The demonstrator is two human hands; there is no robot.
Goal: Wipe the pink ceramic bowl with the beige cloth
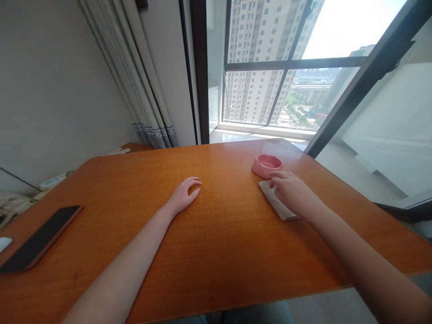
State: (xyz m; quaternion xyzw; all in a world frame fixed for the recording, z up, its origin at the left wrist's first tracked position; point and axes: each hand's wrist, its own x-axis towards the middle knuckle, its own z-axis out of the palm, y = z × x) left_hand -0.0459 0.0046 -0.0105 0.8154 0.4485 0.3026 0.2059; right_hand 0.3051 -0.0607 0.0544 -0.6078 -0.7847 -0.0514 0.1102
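My left hand (185,196) rests on its side on the brown wooden table (216,252). Its fingers curve loosely, the thumb stands apart from them, and nothing is in it. Over at the right, my right hand (290,191) is above a folded greyish-beige cloth (277,203) and covers part of it. The fingers of that hand are bent and apart. Just beyond them sits a pink bowl (267,164) with a faceted rim; whether the fingertips touch its near edge I cannot tell.
A long black pad (40,238) lies at the table's left, with a white rounded object (4,243) beside it. Behind the table hang grey curtains (135,76) near a dark-framed window (259,65). A glass door panel (381,130) stands along the right side.
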